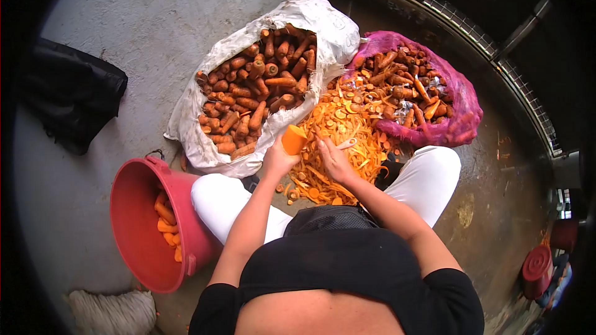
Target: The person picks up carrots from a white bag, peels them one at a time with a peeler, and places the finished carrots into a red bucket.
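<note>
My left hand is closed round a thick, bright orange peeled carrot, its cut end pointing up and away from me. Just right of it, my right hand is closed on a peeler whose pale end sticks out past the thumb; the blade cannot be made out. Both hands are above a heap of carrot peelings mixed with round cut-off ends. Behind the left hand, a white sack lies open, full of unpeeled carrots.
A pink mesh sack of carrots and scraps lies beyond the heap. By my left knee a red bucket leans, with peeled carrots inside. A black bag rests at the left, and a red tub stands far right.
</note>
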Available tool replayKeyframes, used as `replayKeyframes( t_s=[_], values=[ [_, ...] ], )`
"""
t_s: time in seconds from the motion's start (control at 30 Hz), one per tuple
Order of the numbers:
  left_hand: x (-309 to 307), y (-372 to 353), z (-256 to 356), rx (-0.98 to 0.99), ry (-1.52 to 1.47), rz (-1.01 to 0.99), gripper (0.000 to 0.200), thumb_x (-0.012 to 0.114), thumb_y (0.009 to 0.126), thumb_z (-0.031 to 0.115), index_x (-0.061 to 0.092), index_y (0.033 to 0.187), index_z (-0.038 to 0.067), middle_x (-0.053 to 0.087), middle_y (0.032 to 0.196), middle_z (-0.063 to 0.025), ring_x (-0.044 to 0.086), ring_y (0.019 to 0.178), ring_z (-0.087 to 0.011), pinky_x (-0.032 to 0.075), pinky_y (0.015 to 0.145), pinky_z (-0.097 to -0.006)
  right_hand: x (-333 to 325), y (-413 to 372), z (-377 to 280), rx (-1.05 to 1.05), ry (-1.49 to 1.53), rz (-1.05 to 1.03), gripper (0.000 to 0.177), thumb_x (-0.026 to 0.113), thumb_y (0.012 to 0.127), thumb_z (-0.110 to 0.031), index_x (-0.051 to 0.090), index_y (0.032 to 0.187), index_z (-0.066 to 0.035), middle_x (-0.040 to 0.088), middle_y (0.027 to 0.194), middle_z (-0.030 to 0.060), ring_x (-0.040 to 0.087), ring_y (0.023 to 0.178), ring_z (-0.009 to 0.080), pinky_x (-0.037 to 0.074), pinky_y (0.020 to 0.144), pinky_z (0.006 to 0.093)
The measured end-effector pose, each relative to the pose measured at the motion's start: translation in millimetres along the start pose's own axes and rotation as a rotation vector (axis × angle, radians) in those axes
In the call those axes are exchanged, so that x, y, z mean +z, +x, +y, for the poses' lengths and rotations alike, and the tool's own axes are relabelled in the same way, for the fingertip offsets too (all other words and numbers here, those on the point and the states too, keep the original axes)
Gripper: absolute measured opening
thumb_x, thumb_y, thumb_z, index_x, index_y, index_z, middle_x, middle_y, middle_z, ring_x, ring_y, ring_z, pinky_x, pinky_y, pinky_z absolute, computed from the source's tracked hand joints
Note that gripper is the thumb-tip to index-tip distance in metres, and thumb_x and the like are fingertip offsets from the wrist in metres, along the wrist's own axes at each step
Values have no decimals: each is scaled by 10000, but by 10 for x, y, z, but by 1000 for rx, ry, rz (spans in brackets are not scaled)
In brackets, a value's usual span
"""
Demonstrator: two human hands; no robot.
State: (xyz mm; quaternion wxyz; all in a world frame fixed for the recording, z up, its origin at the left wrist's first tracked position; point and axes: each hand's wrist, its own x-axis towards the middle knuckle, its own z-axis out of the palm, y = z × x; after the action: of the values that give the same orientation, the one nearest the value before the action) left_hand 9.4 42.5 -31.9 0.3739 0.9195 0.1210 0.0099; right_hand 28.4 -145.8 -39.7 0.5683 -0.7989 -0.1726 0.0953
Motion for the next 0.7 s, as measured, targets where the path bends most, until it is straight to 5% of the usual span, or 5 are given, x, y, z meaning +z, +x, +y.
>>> replayKeyframes(
  t_s=[0.1, 0.2, 0.5, 0.7],
  values=[
    [13, 14, 31, -38, -38, 42, 514, 759, 602, 213, 553, 1053, 79, 676, 904, -150, 656, 876, -329, 513, 754, -404, 53, 4, -7, 5, 10, -20, 406, 294, 1016, -396, 444, 995, -19, 548, 745, 263, 568, 757, 441, 427, 672, 472],
    [-9, -5, 59, -34, -42, 54, 528, 750, 606, 213, 541, 1076, 91, 675, 902, -170, 651, 879, -352, 514, 751, -422, 29, -6, -92, 89, 16, -107, 421, 302, 1022, -391, 481, 1014, -10, 517, 820, 175, 530, 790, 305, 421, 735, 387],
    [38, 19, 15, -19, -42, 62, 606, 737, 595, 204, 531, 1157, 113, 680, 908, -169, 648, 886, -365, 518, 751, -423, 79, -13, -63, 65, -75, -137, 405, 293, 1009, -408, 394, 954, -19, 553, 700, 275, 557, 737, 473, 402, 647, 522],
    [41, -3, -16, -5, -158, -12, 594, 732, 585, 187, 562, 1148, 99, 684, 942, -145, 660, 903, -317, 519, 769, -382, 69, -17, -23, 120, -156, -175, 404, 282, 1013, -374, 461, 1067, -16, 564, 783, 268, 550, 796, 468, 412, 690, 517]
  ],
)
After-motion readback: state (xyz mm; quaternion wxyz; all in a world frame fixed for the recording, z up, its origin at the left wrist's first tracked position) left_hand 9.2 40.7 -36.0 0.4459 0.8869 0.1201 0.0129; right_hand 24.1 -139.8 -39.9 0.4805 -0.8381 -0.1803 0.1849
